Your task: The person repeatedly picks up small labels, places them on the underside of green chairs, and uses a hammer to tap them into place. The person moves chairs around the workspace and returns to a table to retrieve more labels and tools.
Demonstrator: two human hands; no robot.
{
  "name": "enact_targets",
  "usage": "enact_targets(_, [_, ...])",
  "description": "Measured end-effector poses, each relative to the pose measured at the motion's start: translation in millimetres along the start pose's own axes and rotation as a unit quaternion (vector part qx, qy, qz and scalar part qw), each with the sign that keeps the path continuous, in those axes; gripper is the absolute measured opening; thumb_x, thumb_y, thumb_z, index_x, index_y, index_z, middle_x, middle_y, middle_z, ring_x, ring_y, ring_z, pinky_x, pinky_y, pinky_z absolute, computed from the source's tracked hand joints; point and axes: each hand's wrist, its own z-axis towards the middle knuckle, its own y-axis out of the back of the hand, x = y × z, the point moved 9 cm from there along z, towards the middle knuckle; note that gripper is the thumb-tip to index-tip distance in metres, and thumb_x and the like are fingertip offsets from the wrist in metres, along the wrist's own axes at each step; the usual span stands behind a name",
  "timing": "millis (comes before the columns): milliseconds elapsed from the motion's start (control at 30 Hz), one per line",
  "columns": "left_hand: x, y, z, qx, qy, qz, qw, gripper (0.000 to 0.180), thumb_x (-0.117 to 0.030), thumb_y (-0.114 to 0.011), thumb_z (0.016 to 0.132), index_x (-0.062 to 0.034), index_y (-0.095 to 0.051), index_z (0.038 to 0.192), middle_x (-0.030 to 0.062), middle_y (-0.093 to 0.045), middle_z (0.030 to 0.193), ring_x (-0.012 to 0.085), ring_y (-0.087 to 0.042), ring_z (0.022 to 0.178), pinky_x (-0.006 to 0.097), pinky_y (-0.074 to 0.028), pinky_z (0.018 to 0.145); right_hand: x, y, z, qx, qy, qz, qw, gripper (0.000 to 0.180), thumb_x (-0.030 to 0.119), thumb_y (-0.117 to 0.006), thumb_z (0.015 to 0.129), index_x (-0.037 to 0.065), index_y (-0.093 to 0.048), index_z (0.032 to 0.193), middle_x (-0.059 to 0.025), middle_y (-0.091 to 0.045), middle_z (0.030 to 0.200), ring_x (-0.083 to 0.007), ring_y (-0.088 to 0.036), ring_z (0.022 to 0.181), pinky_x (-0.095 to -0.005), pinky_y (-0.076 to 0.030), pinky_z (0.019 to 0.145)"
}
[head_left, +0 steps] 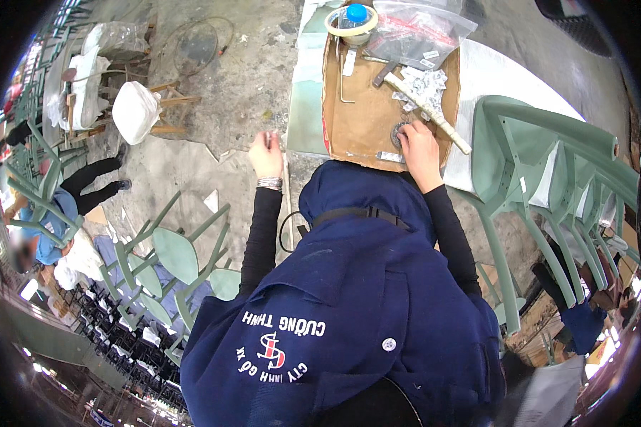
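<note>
We see a small, round, dark grey disc with a mottled face, its finer detail too small to make out. It lies in the cardboard tray, nearer the bottom edge, its right side partly covered.

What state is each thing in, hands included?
Left hand: fingers curled, contents unclear
Right hand: in the tray, fingers at a dark round item
Cardboard tray: open-topped, partly filled
Hammer: lying diagonally, handle end past the tray's rim
Clear plastic bag: crumpled
Blue cap: on its container
L-shaped rod: lying flat
</note>
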Motion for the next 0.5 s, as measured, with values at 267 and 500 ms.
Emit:
enact_targets(267, [34, 24, 11, -0.018, -0.024, 0.092, 0.995, 0.038, -0.018, -0.066, 0.084, -0.0006, -0.060, 0.117, 0.0185, -0.064, 0.107, 0.0297, -0.061, 0.095, 0.035, -0.047, 0.085, 5, 28, -6, -0.065, -0.012, 0.042, 0.997, 0.010, 0.010, -0.059, 0.086, 0.000, -0.061, 0.084, -0.0128, -0.059, 0.084, -0.0316, -0.060, 0.079, -0.0397, -0.047, 0.069])
enact_targets(500, [-176, -11, -44, 0.266, -0.006, -0.323, 0.908, 0.023, -0.005, -0.066, 0.084, -0.0021, -0.065, 0.107, 0.0020, -0.066, 0.090, 0.0050, -0.060, 0.078, 0.020, -0.048, 0.068, 60, 70, -15, -0.020, -0.033, 0.321, 0.946, 0.008, 0.006, -0.065, 0.081, -0.001, -0.061, 0.082, -0.0112, -0.059, 0.075, -0.0267, -0.057, 0.067, -0.0326, -0.045, 0.062])
